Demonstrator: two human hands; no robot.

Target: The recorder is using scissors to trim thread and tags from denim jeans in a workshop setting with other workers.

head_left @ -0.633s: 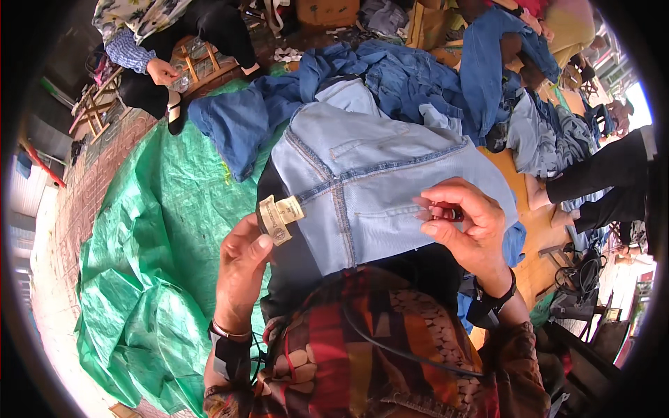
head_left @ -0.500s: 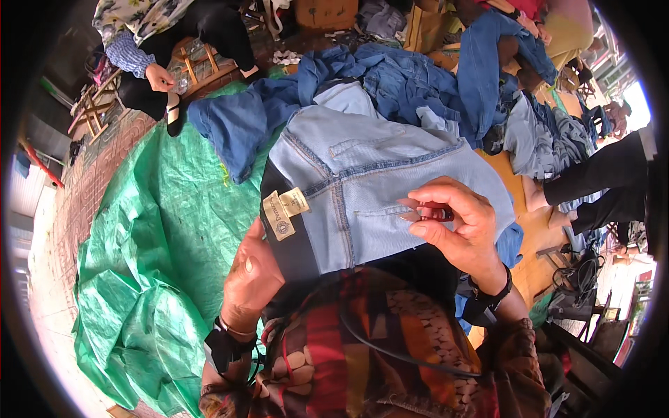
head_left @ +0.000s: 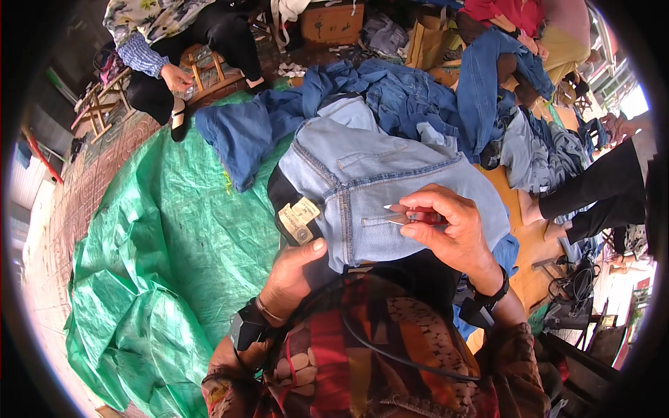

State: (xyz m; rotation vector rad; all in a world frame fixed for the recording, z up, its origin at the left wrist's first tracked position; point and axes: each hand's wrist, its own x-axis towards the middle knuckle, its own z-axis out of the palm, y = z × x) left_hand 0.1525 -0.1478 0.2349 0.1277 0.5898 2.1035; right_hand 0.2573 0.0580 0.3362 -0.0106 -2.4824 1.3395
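A pair of light blue jeans [head_left: 390, 184], turned inside out, lies across my lap with seams and pocket stitching showing. My left hand [head_left: 291, 275] grips its dark waistband, thumb on top and the other fingers mostly hidden beneath the cloth. Beside that thumb, a cream label [head_left: 298, 220] stands up from the waistband. Over the near leg, my right hand [head_left: 456, 233] holds small thread snips [head_left: 426, 217] between thumb and fingers. The two pointed blades are spread apart, directed left, above the pocket stitching.
A crumpled green tarp [head_left: 160, 230] covers the ground to the left. Beyond my lap is a heap of darker blue jeans [head_left: 404, 90]. One person's hand [head_left: 177, 78] is at the upper left, near a wooden stool [head_left: 209, 75]. Another person's black trouser leg [head_left: 592, 181] reaches in from the right.
My left hand has shifted right and nearer to me along the waistband, its thumb now pointing toward the label. The snips have moved slightly left. The jeans' waistband end has shifted a little right.
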